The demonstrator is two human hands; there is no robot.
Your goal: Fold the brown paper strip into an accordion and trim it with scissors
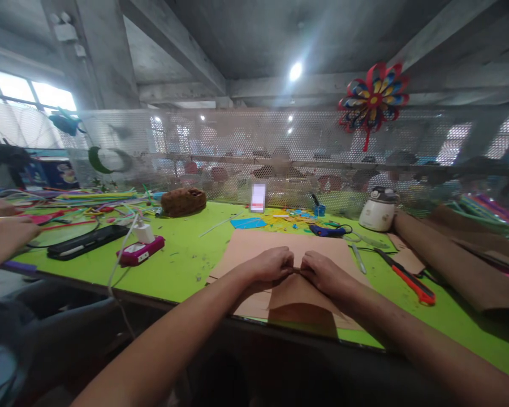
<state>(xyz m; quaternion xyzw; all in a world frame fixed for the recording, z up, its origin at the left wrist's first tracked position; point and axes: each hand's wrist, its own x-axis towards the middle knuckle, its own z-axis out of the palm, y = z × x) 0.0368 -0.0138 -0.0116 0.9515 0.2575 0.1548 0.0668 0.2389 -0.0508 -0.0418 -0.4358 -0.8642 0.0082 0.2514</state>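
A sheet of brown paper [254, 244] lies flat on the green table [182, 265] right in front of me. My left hand [274, 264] and my right hand [322, 272] meet knuckle to knuckle over its middle. Both have the fingers curled and pinch a raised fold of the brown paper between them. A folded flap of the same paper hangs toward the table's near edge below my hands.
An orange utility knife [409, 278] lies right of the paper, with a roll of brown paper [453, 263] beyond it. A blue glue gun [326, 230], a white pot [378, 210], a phone [87, 241] and a pink charger [141, 251] sit around. Another person's hands [4, 229] work at far left among coloured straws.
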